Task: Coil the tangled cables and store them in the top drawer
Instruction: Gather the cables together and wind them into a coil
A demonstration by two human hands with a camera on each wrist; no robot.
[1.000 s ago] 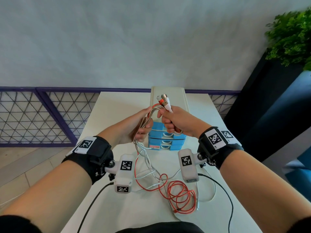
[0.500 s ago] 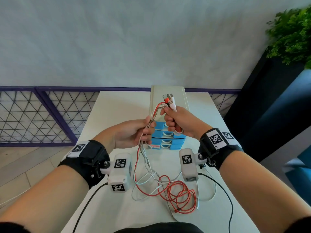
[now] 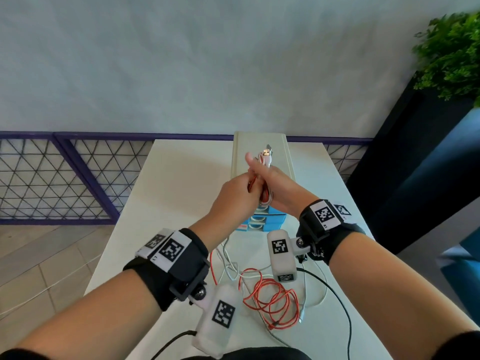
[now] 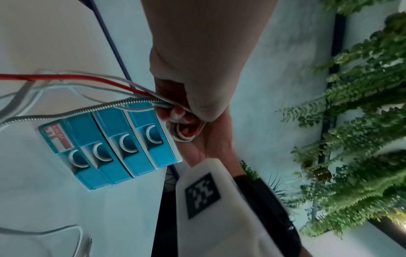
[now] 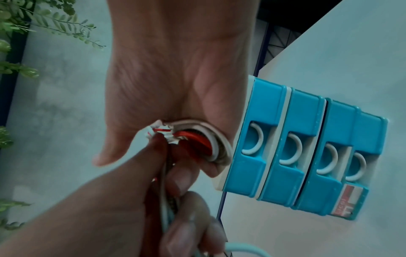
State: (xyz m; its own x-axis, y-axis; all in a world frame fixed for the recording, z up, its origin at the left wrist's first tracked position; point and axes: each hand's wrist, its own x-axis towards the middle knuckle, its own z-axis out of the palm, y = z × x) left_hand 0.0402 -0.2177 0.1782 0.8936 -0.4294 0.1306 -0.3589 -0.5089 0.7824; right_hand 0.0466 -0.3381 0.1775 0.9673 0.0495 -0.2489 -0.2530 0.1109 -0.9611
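Observation:
A bundle of red, white and metal-braided cables [image 3: 265, 197] is looped in my right hand [image 3: 262, 175], above the drawer unit [image 3: 259, 141]. Its USB plugs [image 3: 266, 154] stick up past the thumb. My left hand [image 3: 242, 189] presses against the right one and pinches the trailing strands [image 4: 140, 97]. The right wrist view shows the coil [image 5: 197, 144] lying against the right palm, with left fingers [image 5: 175, 180] on it. The rest of the cables [image 3: 270, 302] lie tangled on the white table [image 3: 176, 193]. The top drawer [image 5: 252, 139] is shut.
The blue drawer unit [image 4: 114, 142] stands mid-table with all its drawers shut and a label on the bottom one. Black camera leads [image 3: 337, 294] run over the near table edge. A plant [image 3: 452, 53] on a dark planter stands at the right, and a purple mesh fence [image 3: 65, 178] at the left.
My left hand has risen and swung right to meet the right hand, bringing the strands up to the coil. More cable has lifted off the table. The right hand stayed over the drawers.

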